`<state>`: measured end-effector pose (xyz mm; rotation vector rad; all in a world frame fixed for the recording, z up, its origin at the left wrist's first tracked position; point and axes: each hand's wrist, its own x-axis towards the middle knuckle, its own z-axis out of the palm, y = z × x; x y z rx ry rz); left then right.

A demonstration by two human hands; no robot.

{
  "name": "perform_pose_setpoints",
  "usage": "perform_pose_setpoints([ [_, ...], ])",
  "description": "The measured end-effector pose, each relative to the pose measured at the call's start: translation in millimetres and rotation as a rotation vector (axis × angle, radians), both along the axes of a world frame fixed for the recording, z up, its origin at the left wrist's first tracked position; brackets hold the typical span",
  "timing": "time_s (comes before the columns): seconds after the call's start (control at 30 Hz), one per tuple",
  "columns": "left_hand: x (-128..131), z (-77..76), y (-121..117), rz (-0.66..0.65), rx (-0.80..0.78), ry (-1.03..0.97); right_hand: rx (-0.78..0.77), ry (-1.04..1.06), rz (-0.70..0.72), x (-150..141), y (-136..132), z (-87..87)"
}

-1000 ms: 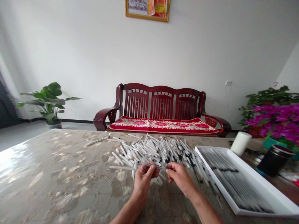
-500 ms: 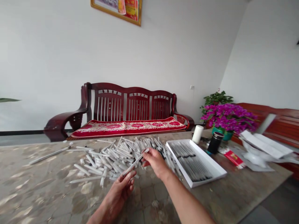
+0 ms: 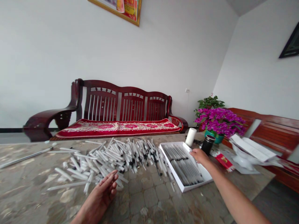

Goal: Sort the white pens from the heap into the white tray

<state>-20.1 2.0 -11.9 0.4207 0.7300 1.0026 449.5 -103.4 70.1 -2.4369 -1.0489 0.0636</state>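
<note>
White tubes [image 3: 112,161] lie beside the left hand [image 3: 98,196], right hand [image 3: 198,155] over a tray [image 3: 170,168].

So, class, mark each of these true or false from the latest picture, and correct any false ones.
1. The right hand is above the white tray. True.
2. The left hand grips a white stick. False: it is open and holds nothing, beside the pile of white sticks.
3. The pile of white sticks lies on the red cushion. False: it lies on the marbled table.
4. The purple flowers stand in a teal pot. True.
</note>
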Motion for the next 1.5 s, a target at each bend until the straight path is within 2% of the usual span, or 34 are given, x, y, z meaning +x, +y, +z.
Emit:
perform_pose_setpoints([
  [0.13,-11,6.9,7,0.113,0.064,0.09,-0.174,-0.068,-0.047,27,-11,-21.3],
  [0.23,-22,12.1,12,0.24,0.046,0.242,-0.246,-0.103,-0.062,32,-15,-34.0],
  [0.37,-32,13.0,18,0.387,0.019,0.319,-0.278,-0.132,-0.063,31,-13,-41.1],
  [0.57,-34,8.0,22,0.412,0.11,0.397,-0.271,-0.121,-0.058,20,-15,-40.4],
  [0.73,-30,7.4,20,0.457,0.217,0.446,-0.231,-0.128,-0.012,3,-9,-23.3],
  [0.8,-29,7.8,19,0.476,0.297,0.459,-0.188,-0.142,0.05,-16,8,-18.9],
  [0.87,-28,7.8,18,0.501,0.339,0.486,-0.126,-0.121,0.174,-51,28,-19.5],
  [0.97,-29,6.8,17,0.485,0.334,0.551,0.019,0.032,0.478,-131,54,-28.4],
  [1.03,-30,5.3,16,0.454,0.334,0.598,0.056,0.091,0.674,-191,63,-36.8],
  [1.1,-31,2.9,16,0.436,0.346,0.632,0.009,0.055,0.762,-242,69,-45.5],
  [1.17,-30,0.3,17,0.427,0.372,0.645,-0.043,-0.055,0.758,-278,73,-53.3],
  [1.27,-26,-2.5,18,0.385,0.411,0.672,-0.134,-0.188,0.719,-302,80,-61.5],
  [1.37,-21,-4.0,15,0.355,0.53,0.786,-0.169,-0.221,0.705,-305,84,-64.1],
  [1.5,-15,-5.1,8,0.27,0.766,0.981,-0.058,-0.062,0.729,-305,82,-62.7],
])
